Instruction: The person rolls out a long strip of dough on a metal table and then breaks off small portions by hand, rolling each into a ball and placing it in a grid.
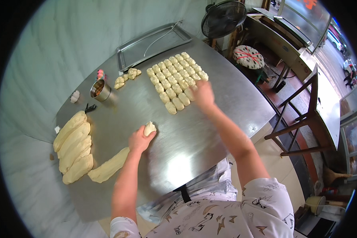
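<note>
My left hand (139,139) is closed round the end of a long dough strip (109,166). A pale stub of dough (149,129) pokes out past its thumb, and the strip trails on the table beneath my forearm. Reaching to the right edge of a block of small dough pieces (174,75), my right hand (203,94) has its fingers bent at a dough piece (189,94) in the nearest rows. The hand partly covers that piece, and its fingertips are slightly blurred. The pieces sit close together in rows.
Thick dough rolls (73,146) lie at the table's left. Behind them are a metal cup (100,91), dough scraps (127,77) and a metal tray (152,43) by the wall. A fan (223,19), a cushioned stool (248,57) and a wooden table (315,113) stand right of the steel table (234,87).
</note>
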Demonstrator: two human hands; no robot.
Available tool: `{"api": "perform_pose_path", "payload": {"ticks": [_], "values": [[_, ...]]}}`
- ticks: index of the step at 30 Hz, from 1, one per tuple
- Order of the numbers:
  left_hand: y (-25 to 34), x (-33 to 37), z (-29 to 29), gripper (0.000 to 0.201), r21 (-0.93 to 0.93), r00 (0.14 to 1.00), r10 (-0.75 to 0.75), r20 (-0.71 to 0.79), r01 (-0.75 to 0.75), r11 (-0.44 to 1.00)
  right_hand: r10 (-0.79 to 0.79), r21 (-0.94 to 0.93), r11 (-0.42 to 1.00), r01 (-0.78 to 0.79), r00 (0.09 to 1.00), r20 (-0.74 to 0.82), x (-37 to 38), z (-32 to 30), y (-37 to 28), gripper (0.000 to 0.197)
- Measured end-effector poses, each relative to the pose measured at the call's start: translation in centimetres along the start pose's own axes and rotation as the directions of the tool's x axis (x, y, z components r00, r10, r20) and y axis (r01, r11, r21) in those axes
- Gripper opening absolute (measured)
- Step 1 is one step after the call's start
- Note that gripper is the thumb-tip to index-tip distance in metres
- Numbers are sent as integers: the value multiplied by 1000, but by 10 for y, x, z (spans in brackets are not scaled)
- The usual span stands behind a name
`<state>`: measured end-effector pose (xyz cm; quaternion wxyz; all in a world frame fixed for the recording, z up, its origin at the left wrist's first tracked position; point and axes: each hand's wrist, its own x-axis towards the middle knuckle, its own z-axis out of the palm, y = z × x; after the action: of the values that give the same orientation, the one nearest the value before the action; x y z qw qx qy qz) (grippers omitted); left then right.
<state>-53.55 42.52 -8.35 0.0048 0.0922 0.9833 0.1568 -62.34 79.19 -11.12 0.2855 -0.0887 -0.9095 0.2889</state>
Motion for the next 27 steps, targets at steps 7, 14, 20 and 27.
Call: {"api": "perform_pose_path", "payload": {"ticks": [7, 14, 20, 27], "values": [[54, -33, 32, 70, 2, 934, 200, -296, -209, 978, -36, 451, 830, -329, 775, 631, -126, 19, -136, 36], [75, -27, 36, 49, 20, 990, 6, -140, -4, 1000, 126, 425, 851, -308, 906, 404, -155, 62, -155, 44], [68, -19, 36, 41, -37, 979, -70, -191, 64, 997, 156, 308, 878, -365, 829, 537, -139, 38, -186, 44], [72, 0, 43, 34, 154, 990, -131, 43, 123, 980, 243, 161, 906, -391, 792, 560, -125, 44, -167, 35]]}}
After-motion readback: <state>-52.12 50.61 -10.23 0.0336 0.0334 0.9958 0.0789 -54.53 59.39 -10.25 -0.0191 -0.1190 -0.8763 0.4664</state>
